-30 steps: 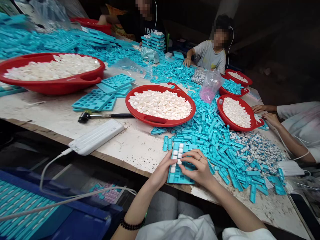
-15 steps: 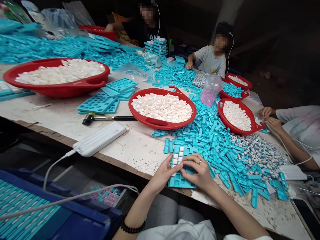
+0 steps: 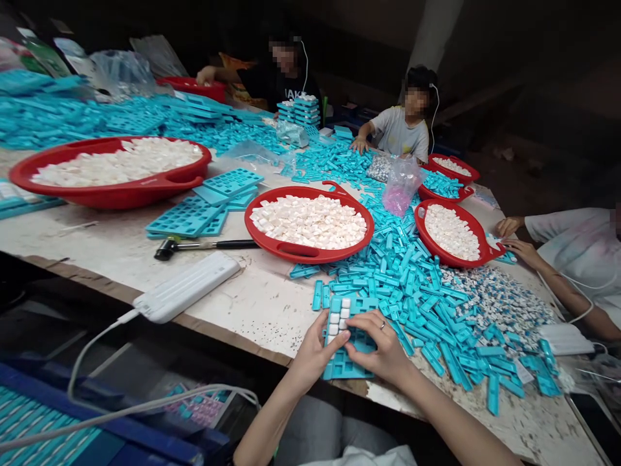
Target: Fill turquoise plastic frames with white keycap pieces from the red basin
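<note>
A blue tray with square recesses [image 3: 354, 370] lies at the table's front edge, with several white keycaps [image 3: 345, 308] in two columns on its left part. My left hand [image 3: 314, 346] grips the tray's left side, its thumb resting on the lower keycaps. From the right, my right hand [image 3: 381, 340] reaches over the tray, fingers bent and a ring on one of them. Its fingertips are near the white keycaps; whatever may be between them is too small to make out. Just behind the tray stands a red basin [image 3: 310, 254] of white keycaps.
Loose blue pieces [image 3: 412, 278] cover the table to the right. A hammer [image 3: 213, 245], a white power strip [image 3: 187, 288] and stacked blue trays [image 3: 187, 217] lie left. Another red basin [image 3: 111, 194] stands farther left. Several people sit around the table.
The view has tilted slightly, so the table sits lower. My right fingers have opened a little over the tray. Across the table, one person's hand has risen above a red basin.
</note>
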Action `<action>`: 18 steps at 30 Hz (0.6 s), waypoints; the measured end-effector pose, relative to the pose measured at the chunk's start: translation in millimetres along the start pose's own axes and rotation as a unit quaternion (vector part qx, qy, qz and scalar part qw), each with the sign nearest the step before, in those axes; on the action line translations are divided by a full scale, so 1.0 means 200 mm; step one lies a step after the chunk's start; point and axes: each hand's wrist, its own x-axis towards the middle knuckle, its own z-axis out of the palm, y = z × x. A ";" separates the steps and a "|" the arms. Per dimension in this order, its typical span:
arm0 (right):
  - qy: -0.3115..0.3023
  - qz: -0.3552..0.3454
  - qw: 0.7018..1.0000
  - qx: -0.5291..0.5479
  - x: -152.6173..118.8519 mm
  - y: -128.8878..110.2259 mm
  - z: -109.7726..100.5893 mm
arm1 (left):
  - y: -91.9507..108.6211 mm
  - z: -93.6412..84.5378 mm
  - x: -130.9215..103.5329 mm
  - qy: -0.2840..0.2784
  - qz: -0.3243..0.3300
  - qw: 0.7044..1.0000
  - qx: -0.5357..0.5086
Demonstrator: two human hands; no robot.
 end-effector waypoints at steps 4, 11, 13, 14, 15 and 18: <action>-0.003 -0.007 1.000 0.010 0.02 0.00 -0.02 | 0.00 0.01 0.01 -0.011 0.005 0.999 0.038; 0.038 0.101 0.993 -0.048 0.07 0.09 -0.32 | 0.07 0.02 -0.01 -0.036 -0.004 0.997 0.074; 0.090 0.229 0.961 -0.123 0.04 0.22 -0.48 | 0.10 0.04 -0.03 -0.032 0.000 0.997 0.071; 0.113 0.294 0.935 -0.163 0.02 0.29 -0.57 | 0.10 0.05 -0.03 -0.028 0.001 0.998 0.065; 0.135 0.323 0.917 -0.189 0.00 0.37 -0.65 | 0.11 0.06 -0.04 -0.029 0.000 0.998 0.055; 0.186 0.376 0.874 -0.247 -0.05 0.61 -0.86 | 0.08 0.06 -0.03 -0.032 -0.004 0.999 0.025</action>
